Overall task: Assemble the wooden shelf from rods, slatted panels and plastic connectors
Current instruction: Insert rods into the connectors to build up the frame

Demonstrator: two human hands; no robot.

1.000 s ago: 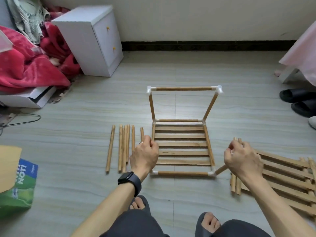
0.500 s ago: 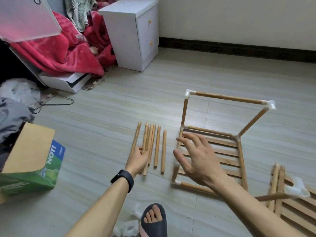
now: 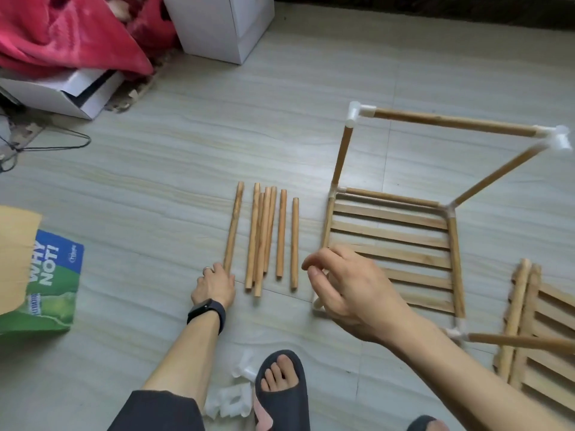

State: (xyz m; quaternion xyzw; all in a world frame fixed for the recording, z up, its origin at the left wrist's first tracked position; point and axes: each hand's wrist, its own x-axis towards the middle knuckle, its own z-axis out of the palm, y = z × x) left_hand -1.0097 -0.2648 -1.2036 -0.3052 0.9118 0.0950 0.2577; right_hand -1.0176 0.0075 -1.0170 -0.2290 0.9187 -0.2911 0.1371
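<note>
L hand (image 3: pixel 214 284) grip unclear: head cam showed its fingers bent down to the floor at the near end of the leftmost rod (image 3: pixel 231 225), touching it, but whether they pinched it couldn't be told. It wore a ring and a black watch (image 3: pixel 207 309). R hand (image 3: pixel 351 287) was slack, fingers loosely curved and spread, nothing held, hovering over the near-left corner of the frame (image 3: pixel 340 160). Other loose rods (image 3: pixel 270 234) lay side by side on the floor at 3 o'clock of the leftmost one, pointing 12 to 6. At 3 o'clock of those sat the frame: slatted panel (image 3: pixel 389 236) flat on the floor, two uprights at its far corners, top rod (image 3: pixel 454 121) joining them via white connectors (image 3: pixel 357 112). Side rod (image 3: pixel 522 340) stuck out toward 3 o'clock from the near-right corner. Spare panels (image 3: pixel 525 312) lay just beside, at 3 o'clock of the frame. Loose connectors (image 3: pixel 233 399) sat at 6 o'clock, touching a dark slipper (image 3: pixel 281 359). Green-blue bag (image 3: pixel 53 284) at 9 o'clock; white cabinet (image 3: pixel 224 26) and red blanket (image 3: pixel 62 26) at 11–12.
</note>
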